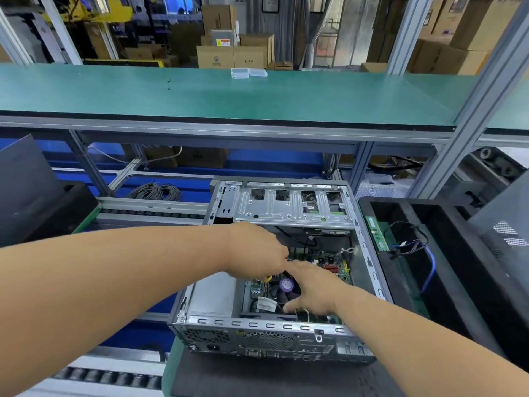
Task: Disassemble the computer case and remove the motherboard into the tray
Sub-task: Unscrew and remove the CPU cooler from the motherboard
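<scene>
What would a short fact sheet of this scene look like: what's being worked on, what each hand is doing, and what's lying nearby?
Work item: open computer case on the bench, side panel off
Inside: motherboard still in place, fan on it, metal drive cage at the far end
Left hand: fingers curled round a yellow-tipped tool, most of it hidden
Right hand: reaches in over the fan, fingers spread on it
Tray: black, right of the case, holding a green memory stick and loose cables
Task state: motherboard not yet removed
</scene>
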